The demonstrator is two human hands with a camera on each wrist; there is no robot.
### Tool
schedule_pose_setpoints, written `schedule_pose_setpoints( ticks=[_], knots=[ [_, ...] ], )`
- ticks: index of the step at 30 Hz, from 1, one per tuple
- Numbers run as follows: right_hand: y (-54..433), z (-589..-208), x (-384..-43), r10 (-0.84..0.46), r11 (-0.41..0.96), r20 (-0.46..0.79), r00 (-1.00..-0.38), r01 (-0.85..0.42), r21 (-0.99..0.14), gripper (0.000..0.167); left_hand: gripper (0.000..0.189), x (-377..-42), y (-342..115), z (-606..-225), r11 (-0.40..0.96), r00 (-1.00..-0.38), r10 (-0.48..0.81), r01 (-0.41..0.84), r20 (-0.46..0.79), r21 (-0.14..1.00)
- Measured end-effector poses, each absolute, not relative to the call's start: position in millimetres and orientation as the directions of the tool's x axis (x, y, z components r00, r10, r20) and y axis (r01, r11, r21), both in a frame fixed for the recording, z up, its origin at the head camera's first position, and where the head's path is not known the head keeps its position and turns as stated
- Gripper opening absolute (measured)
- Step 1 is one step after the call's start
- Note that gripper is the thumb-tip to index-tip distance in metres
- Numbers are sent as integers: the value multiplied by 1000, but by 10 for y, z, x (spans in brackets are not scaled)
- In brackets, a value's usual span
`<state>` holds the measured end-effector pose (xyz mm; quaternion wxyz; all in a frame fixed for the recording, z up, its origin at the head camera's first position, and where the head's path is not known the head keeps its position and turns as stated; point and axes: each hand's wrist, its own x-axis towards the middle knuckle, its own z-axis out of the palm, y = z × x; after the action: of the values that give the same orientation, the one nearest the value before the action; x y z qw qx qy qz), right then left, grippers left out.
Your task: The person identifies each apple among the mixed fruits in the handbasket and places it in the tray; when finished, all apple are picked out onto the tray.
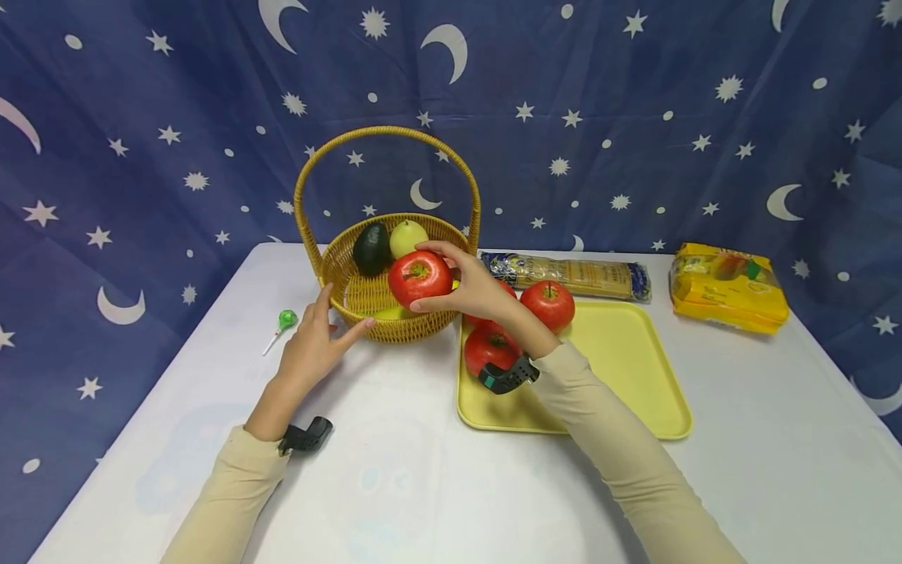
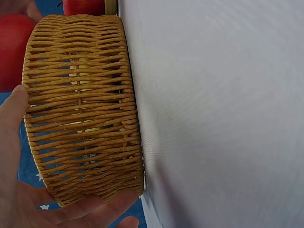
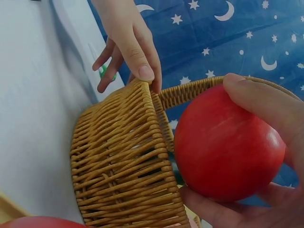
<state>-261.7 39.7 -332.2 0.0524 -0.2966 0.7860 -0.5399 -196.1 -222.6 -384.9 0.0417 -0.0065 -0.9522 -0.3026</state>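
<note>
My right hand grips a red apple over the right side of a wicker basket with a tall handle. In the right wrist view, thumb and fingers lie on opposite sides of the apple. At the basket's front left, my left hand touches it with spread fingers. The left wrist view shows the thumb at the rim and other fingers along the woven wall. Inside the basket are a dark avocado, a pale green pear-like fruit and a partly hidden yellow fruit.
Right of the basket, a yellow tray bears three red apples, some partly covered by my right arm. Behind it lies a pasta packet. A yellow package sits far right, a green lollipop left. A patterned curtain hangs behind.
</note>
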Motion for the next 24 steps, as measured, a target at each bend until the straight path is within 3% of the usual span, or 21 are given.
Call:
schedule_pose_setpoints(
  ticks=[19,24],
  knots=[
    [598,-3334,-2508,-521,221,316,-793,-483,-847,80,104,-1982,-2227,-3879,816,-995,-11,46,95,577],
    [658,-3345,-2469,-517,245,288,-806,-461,-853,80,105,-1980,-2232,-3890,816,-996,-13,43,93,577]
  ],
)
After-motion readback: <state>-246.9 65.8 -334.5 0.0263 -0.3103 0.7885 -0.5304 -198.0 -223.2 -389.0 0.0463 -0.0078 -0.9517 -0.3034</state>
